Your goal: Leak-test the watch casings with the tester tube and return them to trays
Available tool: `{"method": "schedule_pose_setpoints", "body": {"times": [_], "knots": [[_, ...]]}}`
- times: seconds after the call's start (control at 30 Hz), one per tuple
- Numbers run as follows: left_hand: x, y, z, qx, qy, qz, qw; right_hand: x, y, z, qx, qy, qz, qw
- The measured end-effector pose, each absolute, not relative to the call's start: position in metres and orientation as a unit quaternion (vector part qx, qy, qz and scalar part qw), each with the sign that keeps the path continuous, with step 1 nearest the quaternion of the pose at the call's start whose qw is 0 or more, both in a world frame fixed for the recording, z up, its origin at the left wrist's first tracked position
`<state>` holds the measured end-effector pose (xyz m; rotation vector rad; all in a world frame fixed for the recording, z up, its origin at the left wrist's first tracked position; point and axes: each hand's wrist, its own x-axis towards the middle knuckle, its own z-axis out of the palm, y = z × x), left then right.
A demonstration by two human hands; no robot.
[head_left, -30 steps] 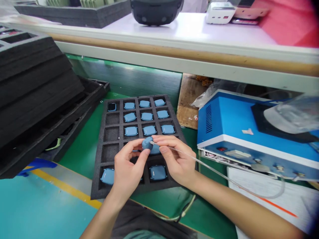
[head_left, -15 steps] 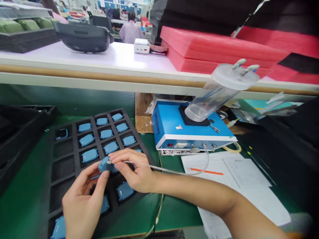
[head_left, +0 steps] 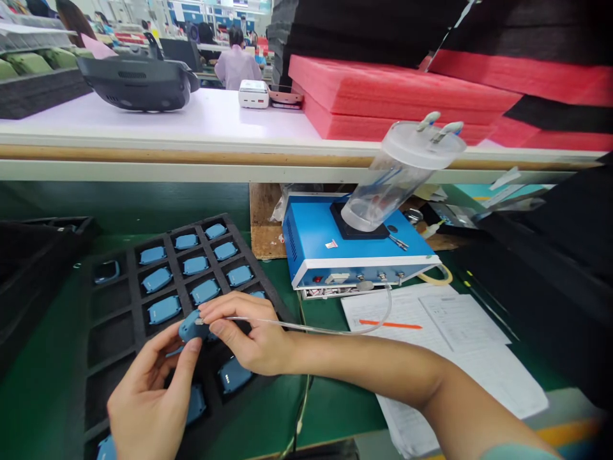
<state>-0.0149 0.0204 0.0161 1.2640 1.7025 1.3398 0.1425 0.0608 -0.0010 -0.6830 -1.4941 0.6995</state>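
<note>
My left hand (head_left: 148,396) pinches a small blue watch-like device (head_left: 191,327) between thumb and fingers, above a black foam tray (head_left: 115,313). My right hand (head_left: 249,338) pinches the tip of a thin clear tube (head_left: 306,328) and presses it against the device. The tube runs right to a blue machine (head_left: 354,249) that carries a tilted clear canister (head_left: 397,179). Several more blue devices lie in the tray's pockets; one dark-faced device (head_left: 106,271) sits in a far-left pocket.
White papers (head_left: 445,345) with an orange pen lie right of my forearm on the green mat. Black foam trays (head_left: 29,268) stack at left, black foam at right. A shelf above holds red foam sheets (head_left: 393,96) and a dark headset (head_left: 136,80). People work in the background.
The view swung up and to the right, bringing the shelf, red foam and canister into sight. Both hands keep the same hold on the device and the tube tip.
</note>
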Motion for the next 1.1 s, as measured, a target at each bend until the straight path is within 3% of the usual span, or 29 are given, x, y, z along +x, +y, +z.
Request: {"method": "schedule_pose_setpoints", "body": {"times": [1.1], "knots": [[-0.0148, 0.0201, 0.0131, 0.490, 0.630, 0.515, 0.313, 0.1442, 0.0584, -0.0003, -0.300, -0.666, 0.298, 0.615]]}}
